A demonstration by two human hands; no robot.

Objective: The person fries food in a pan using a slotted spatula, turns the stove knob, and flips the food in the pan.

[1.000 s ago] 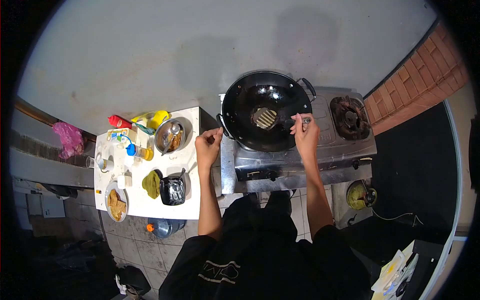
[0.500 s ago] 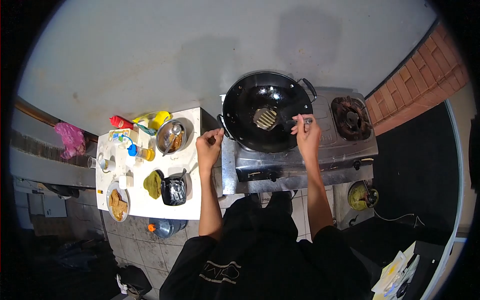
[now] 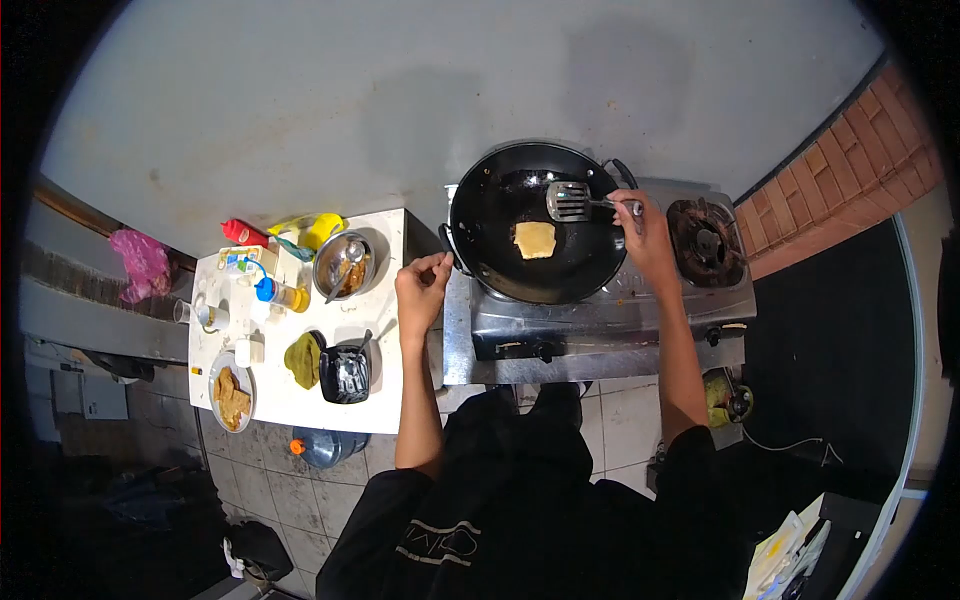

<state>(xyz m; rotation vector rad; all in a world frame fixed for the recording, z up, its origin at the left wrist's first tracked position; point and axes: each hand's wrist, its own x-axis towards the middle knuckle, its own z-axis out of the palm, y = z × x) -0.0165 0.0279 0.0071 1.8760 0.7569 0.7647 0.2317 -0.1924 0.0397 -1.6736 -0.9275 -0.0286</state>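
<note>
A black wok (image 3: 500, 272) sits on the left side of the steel stove. Inside it lies a square, pale yellow piece of food (image 3: 535, 240). My right hand (image 3: 645, 232) is closed on the handle of a slotted metal spatula (image 3: 569, 202), whose blade hangs over the wok, behind and right of the food, apart from it. At the wok's left handle (image 3: 449, 240) is my left hand (image 3: 424, 284), its fingers pinched together; what they grip, if anything, is too small to make out.
On the white table (image 3: 285, 399) at left stand a metal bowl (image 3: 345, 266), a blue-capped bottle (image 3: 282, 293), a black dish (image 3: 347, 375) and a plate of fried food (image 3: 232, 399). A second burner (image 3: 706, 240) is at right. A water jug (image 3: 330, 447) lies below the table.
My right hand has moved right and up with the spatula, which has come off the food. The food, earlier under the blade, now shows fully in the wok.
</note>
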